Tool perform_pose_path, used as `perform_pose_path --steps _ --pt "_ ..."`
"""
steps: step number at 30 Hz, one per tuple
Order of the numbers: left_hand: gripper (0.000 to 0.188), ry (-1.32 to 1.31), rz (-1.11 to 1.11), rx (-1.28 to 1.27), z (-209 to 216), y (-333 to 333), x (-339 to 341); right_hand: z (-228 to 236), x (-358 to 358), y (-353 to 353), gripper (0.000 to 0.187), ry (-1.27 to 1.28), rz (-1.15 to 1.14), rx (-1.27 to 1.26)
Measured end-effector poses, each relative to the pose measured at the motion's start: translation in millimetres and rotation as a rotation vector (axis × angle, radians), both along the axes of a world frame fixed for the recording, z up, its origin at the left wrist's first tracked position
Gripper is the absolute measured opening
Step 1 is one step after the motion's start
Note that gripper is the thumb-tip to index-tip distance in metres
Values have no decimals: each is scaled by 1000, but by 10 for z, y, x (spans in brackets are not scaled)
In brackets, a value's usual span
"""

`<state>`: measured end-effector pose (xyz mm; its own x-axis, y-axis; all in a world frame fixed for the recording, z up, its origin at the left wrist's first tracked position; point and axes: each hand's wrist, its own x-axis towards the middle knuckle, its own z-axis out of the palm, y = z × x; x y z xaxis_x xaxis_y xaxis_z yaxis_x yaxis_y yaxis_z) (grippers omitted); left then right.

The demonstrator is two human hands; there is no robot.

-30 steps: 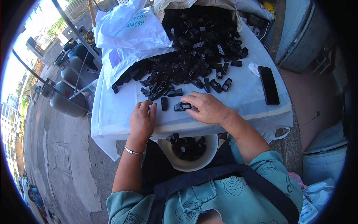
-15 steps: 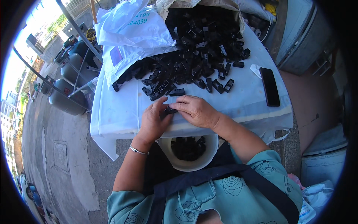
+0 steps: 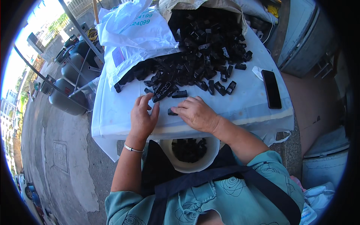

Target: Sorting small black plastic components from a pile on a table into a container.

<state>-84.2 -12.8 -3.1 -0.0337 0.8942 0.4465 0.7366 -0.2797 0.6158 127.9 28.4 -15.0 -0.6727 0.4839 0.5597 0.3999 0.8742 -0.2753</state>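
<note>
though small, part (image 3: 172,112) in right hand (image 3: 198,114)

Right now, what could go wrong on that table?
The small black plastic piece at the fingertips of the right hand might slip away. The flat black rectangular phone lies near the right edge of the white sheet-covered table, so a bump could knock it off. The loose heap of black plastic pieces might slide if nudged.

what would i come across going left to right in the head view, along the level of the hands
Lower grey tank → left hand → small black part → right hand → black phone
</note>
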Motion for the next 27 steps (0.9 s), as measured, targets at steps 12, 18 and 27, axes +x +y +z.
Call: perform_pose_path --steps 12,18,27 --pt "23 77 24 -268 153 -145 287 25 -10 232 12 155 -205 -163" --pt "34 179 -366 58 113 55 42 86 49 145 14 -33 -177 -185" --pt "38 160 -384 -150 62 139 151 181 160 89 35 152 -54 -310"
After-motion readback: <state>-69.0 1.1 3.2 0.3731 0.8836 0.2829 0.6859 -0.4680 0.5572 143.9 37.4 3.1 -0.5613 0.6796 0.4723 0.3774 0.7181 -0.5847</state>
